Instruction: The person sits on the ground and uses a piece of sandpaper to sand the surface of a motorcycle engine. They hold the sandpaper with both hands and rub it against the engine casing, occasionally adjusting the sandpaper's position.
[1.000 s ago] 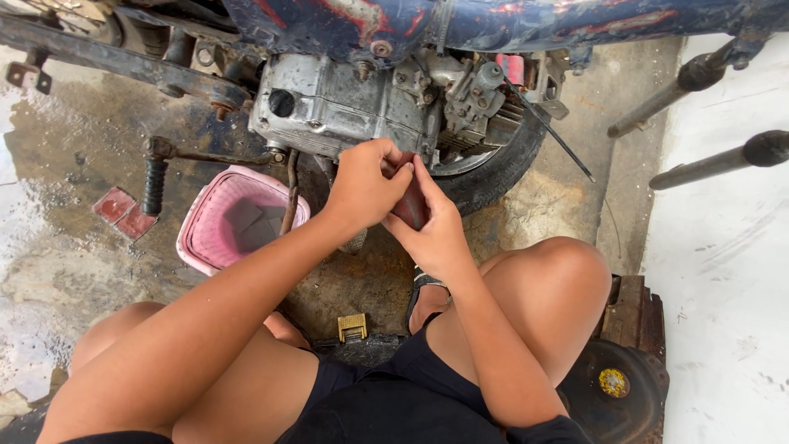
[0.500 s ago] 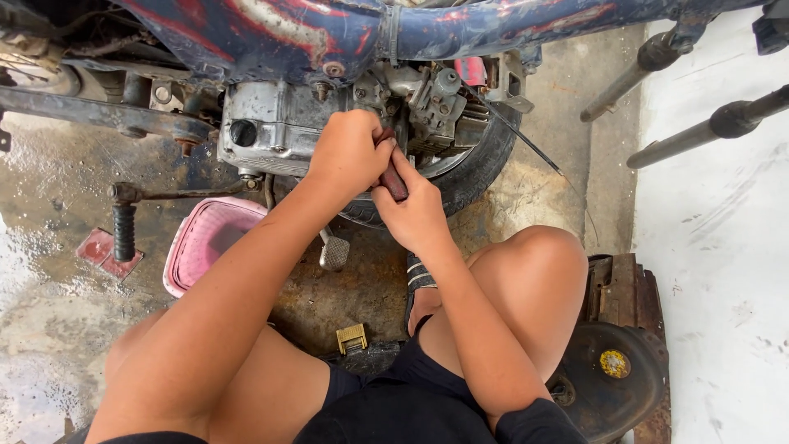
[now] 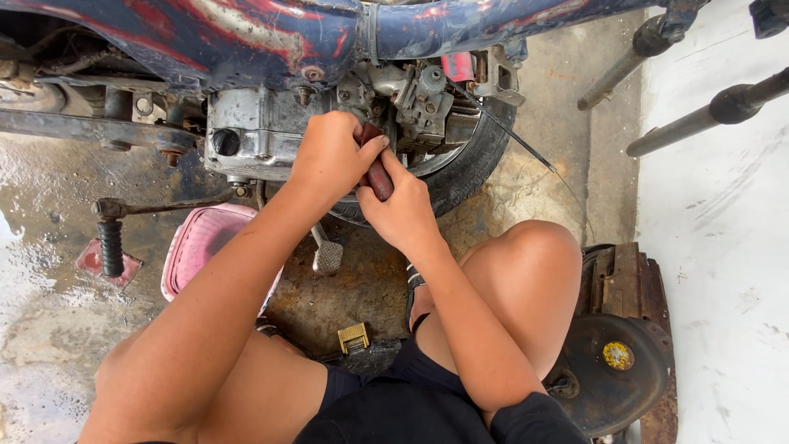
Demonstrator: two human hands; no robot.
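Note:
A grey motorcycle engine [image 3: 255, 136] hangs under a worn blue and red frame [image 3: 329, 37]. Both my hands are pressed against its right side. My left hand [image 3: 333, 156] is closed over the top of a tool with a dark red handle [image 3: 380, 179]. My right hand [image 3: 403, 210] grips the lower part of that same handle. The tool's tip is hidden behind my fingers, close to the carburettor parts [image 3: 423, 103]. A black tyre [image 3: 472, 164] sits just behind my hands.
A pink plastic basket [image 3: 197, 242] stands on the wet concrete below the engine, beside a kick lever with a black rubber end [image 3: 111, 247]. A rusty round metal part [image 3: 612, 370] lies by my right knee. Two fork tubes [image 3: 707, 111] cross the white floor at right.
The view has shifted so the engine and my hands sit lower and nearer. My hands have stayed together on the tool, pushed further up against the engine.

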